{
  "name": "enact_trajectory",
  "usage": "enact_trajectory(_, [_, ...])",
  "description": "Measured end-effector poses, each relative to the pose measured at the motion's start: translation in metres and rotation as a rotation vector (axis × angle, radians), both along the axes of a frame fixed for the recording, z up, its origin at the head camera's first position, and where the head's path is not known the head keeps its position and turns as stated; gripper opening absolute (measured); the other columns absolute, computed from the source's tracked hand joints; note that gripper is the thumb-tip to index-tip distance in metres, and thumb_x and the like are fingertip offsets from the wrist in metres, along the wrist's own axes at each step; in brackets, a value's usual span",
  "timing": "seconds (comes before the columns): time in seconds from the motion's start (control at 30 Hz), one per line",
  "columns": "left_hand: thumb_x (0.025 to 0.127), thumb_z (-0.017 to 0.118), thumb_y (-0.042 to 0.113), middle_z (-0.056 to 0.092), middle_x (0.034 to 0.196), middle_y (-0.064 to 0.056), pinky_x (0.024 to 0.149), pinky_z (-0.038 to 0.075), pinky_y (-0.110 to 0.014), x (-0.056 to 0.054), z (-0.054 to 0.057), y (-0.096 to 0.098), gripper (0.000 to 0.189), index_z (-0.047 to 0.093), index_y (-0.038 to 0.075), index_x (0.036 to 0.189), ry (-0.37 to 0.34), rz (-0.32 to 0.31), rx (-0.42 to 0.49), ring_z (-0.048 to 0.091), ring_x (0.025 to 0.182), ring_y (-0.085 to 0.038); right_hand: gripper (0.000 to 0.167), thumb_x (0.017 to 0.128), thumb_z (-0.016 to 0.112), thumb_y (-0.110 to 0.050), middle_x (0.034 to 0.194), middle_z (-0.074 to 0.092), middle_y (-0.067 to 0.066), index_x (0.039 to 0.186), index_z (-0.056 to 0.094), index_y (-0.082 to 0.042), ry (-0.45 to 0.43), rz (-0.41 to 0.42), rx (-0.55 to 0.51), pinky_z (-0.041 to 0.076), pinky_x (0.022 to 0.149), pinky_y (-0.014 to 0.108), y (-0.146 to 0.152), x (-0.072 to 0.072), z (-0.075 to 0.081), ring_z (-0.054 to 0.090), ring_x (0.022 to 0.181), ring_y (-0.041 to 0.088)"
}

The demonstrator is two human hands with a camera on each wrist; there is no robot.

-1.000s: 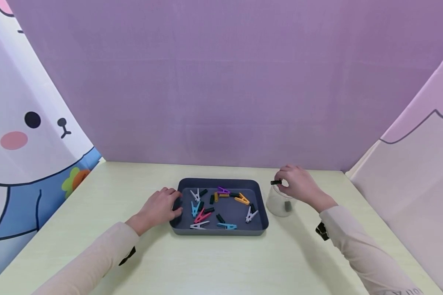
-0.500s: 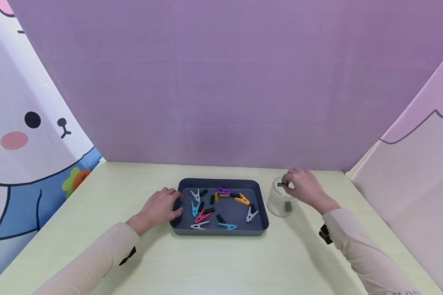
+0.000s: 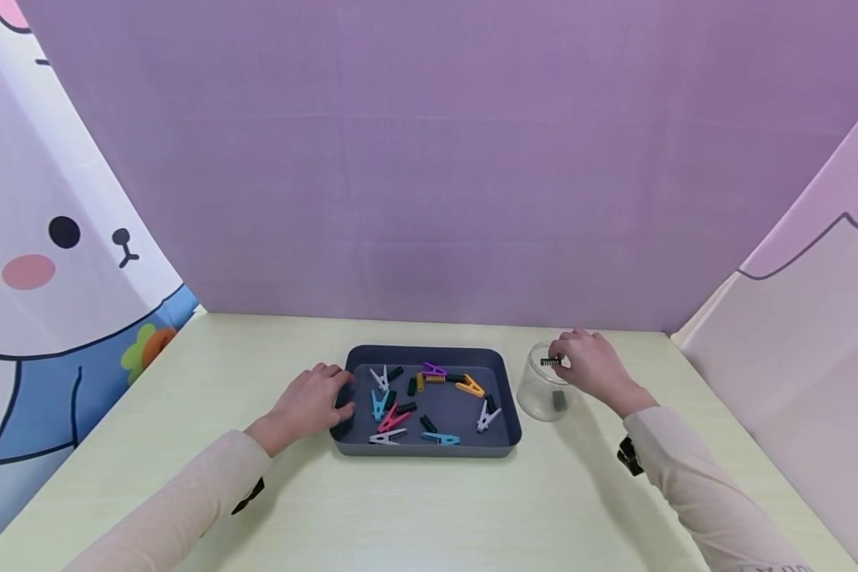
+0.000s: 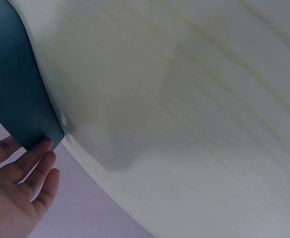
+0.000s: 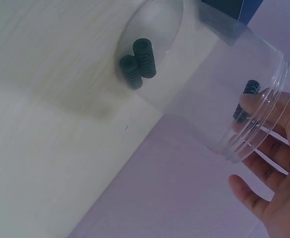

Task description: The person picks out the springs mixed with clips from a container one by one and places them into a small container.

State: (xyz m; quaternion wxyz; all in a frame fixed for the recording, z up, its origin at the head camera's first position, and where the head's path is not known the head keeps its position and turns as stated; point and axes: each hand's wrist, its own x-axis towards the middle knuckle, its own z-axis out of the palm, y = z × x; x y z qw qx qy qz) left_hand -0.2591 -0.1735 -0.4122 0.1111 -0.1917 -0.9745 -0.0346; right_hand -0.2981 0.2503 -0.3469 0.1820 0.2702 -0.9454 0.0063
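My right hand [image 3: 592, 367] pinches a black coil spring [image 5: 246, 101] between thumb and finger, just inside the mouth of a clear jar [image 3: 539, 391]. On the bottom of the jar lie two more black springs [image 5: 138, 64], seen in the right wrist view. To the left is a dark grey tray [image 3: 429, 450] with several black and yellow springs [image 3: 434, 379] and coloured plastic clips [image 3: 393, 418] spread in it. My left hand [image 3: 309, 407] grips the tray's left end, with thumb and forefinger over the rim; other fingertips [image 4: 46, 144] touch its outside near a corner.
Tray and jar stand close together on a pale wooden table [image 3: 429, 508]. A purple cloth [image 3: 429, 159] rises behind its far edge. Printed cloth panels [image 3: 64, 318] flank the left and right sides.
My right hand has moved slightly right and down, bringing the spring from the jar's left rim into its mouth. The left hand and tray have stayed put.
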Motion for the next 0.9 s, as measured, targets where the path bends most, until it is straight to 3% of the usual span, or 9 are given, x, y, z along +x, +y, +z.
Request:
enact_trajectory(0.37, [0.078, 0.066, 0.037, 0.061, 0.108, -0.011, 0.081, 0.047, -0.044, 0.0009, 0.0026, 0.0016, 0.042, 0.062, 0.007, 0.108, -0.030, 0.021, 0.004, 0.055, 0.095, -0.026, 0.011, 0.072, 0.070, -0.008, 0.080, 0.064, 0.001, 0.083, 0.068, -0.011, -0.034, -0.019, 0.000, 0.042, 0.065, 0.042, -0.0016, 0.0016, 0.0000, 0.053, 0.077, 0.021])
enact_trajectory(0.9, [0.078, 0.066, 0.038, 0.062, 0.106, -0.011, 0.077, 0.048, -0.042, -0.0014, 0.0004, 0.0007, 0.043, 0.062, 0.007, 0.107, -0.012, 0.009, -0.007, 0.055, 0.092, -0.026, 0.012, 0.072, 0.070, -0.009, 0.079, 0.064, 0.001, 0.084, 0.068, -0.009, 0.003, 0.002, -0.011, 0.043, 0.063, 0.042, -0.0004, 0.0000, -0.0010, 0.053, 0.076, 0.022])
